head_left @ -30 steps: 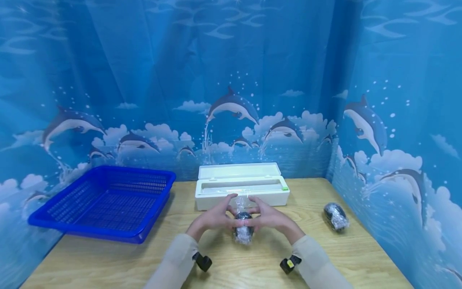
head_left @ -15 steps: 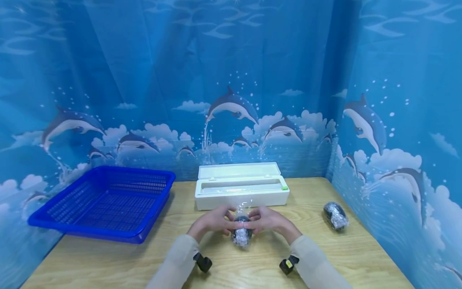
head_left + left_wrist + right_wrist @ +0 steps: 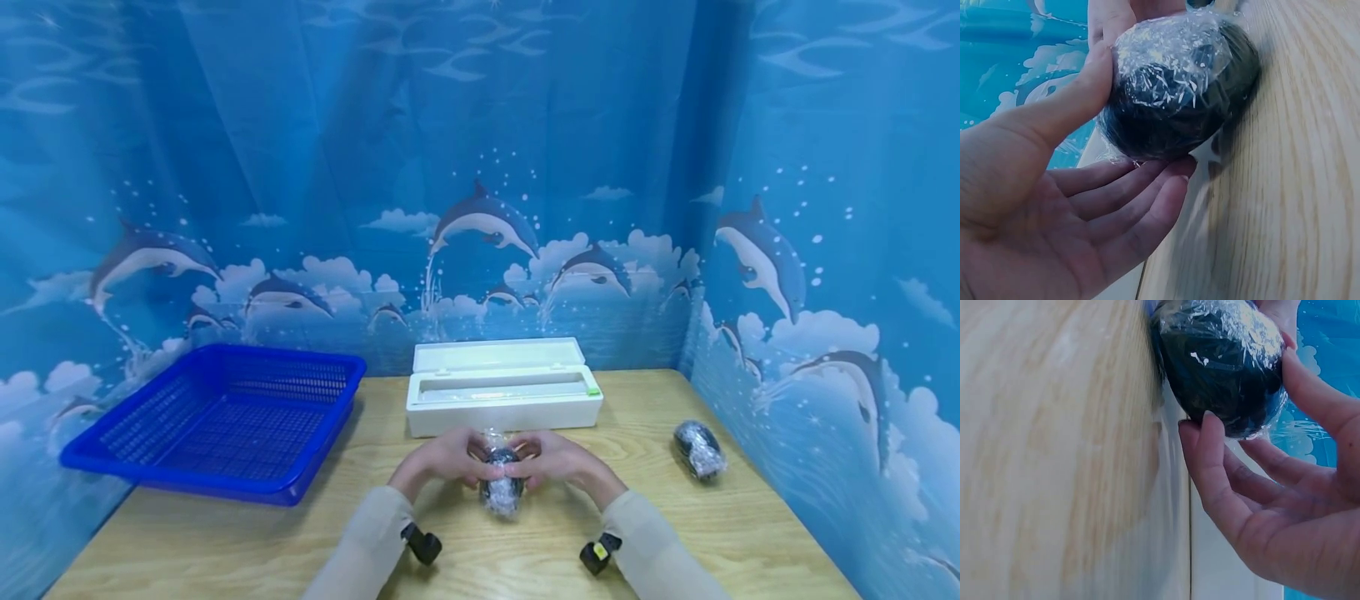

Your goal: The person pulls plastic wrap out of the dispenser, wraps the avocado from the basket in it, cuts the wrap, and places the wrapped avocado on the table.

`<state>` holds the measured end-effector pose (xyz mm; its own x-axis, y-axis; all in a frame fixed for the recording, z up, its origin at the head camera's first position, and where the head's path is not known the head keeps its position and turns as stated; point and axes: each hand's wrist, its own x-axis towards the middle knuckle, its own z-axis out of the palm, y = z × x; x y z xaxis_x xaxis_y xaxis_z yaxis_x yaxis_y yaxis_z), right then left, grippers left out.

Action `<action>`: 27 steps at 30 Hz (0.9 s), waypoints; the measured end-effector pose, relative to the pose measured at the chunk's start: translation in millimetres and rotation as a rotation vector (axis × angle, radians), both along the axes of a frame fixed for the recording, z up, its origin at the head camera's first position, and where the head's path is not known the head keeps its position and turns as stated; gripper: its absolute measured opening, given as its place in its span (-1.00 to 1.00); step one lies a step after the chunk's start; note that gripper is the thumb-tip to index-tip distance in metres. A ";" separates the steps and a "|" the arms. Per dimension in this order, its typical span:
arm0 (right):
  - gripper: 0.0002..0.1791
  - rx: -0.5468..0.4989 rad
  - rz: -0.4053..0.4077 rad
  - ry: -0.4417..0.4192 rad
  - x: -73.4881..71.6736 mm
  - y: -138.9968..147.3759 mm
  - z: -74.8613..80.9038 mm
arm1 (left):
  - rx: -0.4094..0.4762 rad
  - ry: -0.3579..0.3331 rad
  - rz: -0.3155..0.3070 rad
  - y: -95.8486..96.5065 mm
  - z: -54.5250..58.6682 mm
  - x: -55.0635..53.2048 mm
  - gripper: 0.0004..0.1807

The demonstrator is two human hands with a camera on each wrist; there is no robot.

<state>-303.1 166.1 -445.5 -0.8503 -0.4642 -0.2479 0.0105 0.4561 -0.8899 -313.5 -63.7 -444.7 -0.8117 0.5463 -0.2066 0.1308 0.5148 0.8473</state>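
A dark, oval object [image 3: 501, 493] wrapped in crinkled clear cling film sits on the table between both hands; its exact kind is hidden by the wrap. My left hand [image 3: 450, 457] grips its left side, thumb on top and the other fingers at the far end, as the left wrist view shows. From the right, my right hand [image 3: 557, 458] holds the same wrapped object [image 3: 1222, 369] with thumb and fingers. A loose tuft of film [image 3: 493, 437] stands at its far end. Just beyond is a white cling film dispenser box [image 3: 504, 417] with its lid raised.
A blue perforated plastic basket [image 3: 300, 479] stands at the left of the wooden table [image 3: 480, 567]. Another dark object wrapped in film [image 3: 699, 450] lies near the right edge. Blue dolphin-print curtains [image 3: 360, 167] close off the back and sides.
The film that stood up at the far end has come down lower against the object. Both hands' raised fingers have drawn down and inward, and the object has shifted slightly toward me.
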 end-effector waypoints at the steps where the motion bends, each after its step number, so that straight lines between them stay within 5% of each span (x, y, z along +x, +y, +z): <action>1: -0.39 -0.013 -0.009 -0.005 0.0 -0.4 -0.2 | 0.008 0.008 0.003 0.3 -0.7 -0.7 -0.62; 10: -0.48 -0.065 -0.062 -0.030 0.5 -2.1 -0.9 | 0.039 0.097 0.023 2.2 -2.9 -4.3 -0.58; 20: -0.47 -0.116 -0.060 -0.004 -2.0 0.7 -3.4 | 0.160 0.066 0.053 4.1 -1.1 -2.3 -0.65; 27: -0.57 -0.139 -0.033 0.027 -1.9 0.9 -5.0 | 0.141 0.159 0.067 6.0 -1.2 -2.8 -0.58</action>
